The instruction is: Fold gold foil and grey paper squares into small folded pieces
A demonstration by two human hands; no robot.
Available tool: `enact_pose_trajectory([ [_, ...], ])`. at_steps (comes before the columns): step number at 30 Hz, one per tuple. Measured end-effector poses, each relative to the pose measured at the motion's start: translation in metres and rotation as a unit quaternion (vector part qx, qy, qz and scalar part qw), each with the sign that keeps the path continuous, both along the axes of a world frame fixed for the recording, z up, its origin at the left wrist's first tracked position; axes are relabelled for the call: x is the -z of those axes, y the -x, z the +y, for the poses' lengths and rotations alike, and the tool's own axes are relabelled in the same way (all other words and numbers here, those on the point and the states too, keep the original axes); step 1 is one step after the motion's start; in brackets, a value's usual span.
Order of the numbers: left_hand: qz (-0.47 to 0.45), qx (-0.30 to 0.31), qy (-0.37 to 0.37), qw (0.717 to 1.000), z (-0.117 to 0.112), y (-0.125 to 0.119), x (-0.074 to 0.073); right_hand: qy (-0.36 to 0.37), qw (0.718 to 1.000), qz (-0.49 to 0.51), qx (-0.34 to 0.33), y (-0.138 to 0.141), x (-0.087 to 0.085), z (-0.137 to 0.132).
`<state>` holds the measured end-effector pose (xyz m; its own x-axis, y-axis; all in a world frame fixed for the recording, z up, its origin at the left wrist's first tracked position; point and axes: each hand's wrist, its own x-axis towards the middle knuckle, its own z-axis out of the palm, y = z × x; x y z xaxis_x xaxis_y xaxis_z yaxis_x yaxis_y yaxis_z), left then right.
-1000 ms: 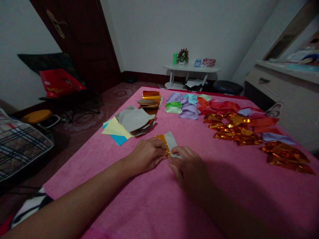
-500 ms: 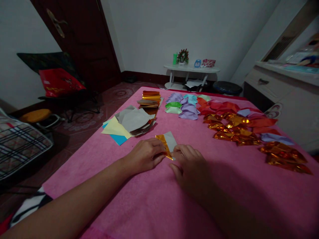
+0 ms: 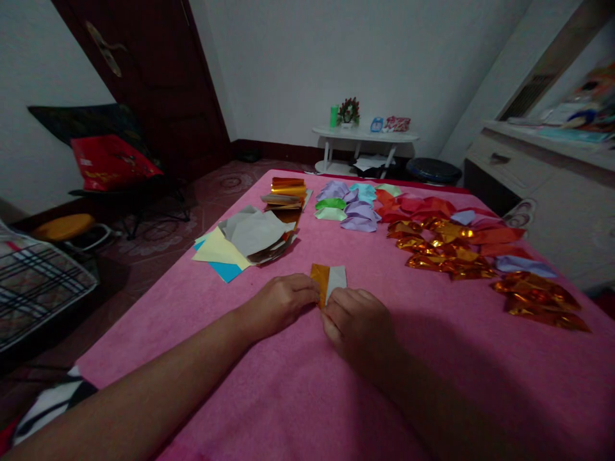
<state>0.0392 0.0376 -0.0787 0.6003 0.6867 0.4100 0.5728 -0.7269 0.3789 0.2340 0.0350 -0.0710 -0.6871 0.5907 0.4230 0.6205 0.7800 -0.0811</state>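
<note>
A small sheet of gold foil paper (image 3: 320, 276) lies on the pink cloth, partly folded so that a gold strip shows on the left and its pale grey back on the right. My left hand (image 3: 284, 302) has its fingertips closed on the sheet's left edge. At the lower right corner my right hand (image 3: 359, 325) is curled, thumb and fingers pinching the paper; the fingers cover that corner. Beyond my left hand sits a loose pile of grey-backed sheets (image 3: 257, 232), with a yellow sheet (image 3: 218, 248) and a blue sheet (image 3: 225, 271) at its near side.
Gold foil sheets (image 3: 287, 187) are stacked at the table's far left. Folded purple papers (image 3: 360, 218), red papers (image 3: 427, 208) and gold foil pieces (image 3: 442, 246) spread over the right. A white side table (image 3: 365, 134) stands by the wall, a folding chair (image 3: 115, 173) at left.
The foil paper has turned so that its fold line stands more upright. My right hand's fingers have drawn in and now pinch its near corner; my left hand stays at the left edge.
</note>
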Motion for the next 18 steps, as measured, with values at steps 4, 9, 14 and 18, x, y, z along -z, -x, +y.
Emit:
enact_pose_trajectory([
  [4,-0.074,0.027,0.036,0.996,0.005,0.002,0.002,0.063,0.997,0.031,-0.014,-0.002,-0.005,0.000],
  [9,-0.044,-0.070,0.015,0.996,0.004,0.001,-0.005,0.114,0.992,0.040,0.040,-0.003,-0.003,0.006],
  [14,-0.010,-0.110,0.061,0.992,-0.001,-0.008,-0.011,0.124,0.990,0.052,0.039,-0.001,0.002,0.008],
  [18,-0.052,-0.121,0.096,0.987,0.000,-0.016,-0.008,0.140,0.984,0.110,0.020,-0.003,0.005,0.008],
])
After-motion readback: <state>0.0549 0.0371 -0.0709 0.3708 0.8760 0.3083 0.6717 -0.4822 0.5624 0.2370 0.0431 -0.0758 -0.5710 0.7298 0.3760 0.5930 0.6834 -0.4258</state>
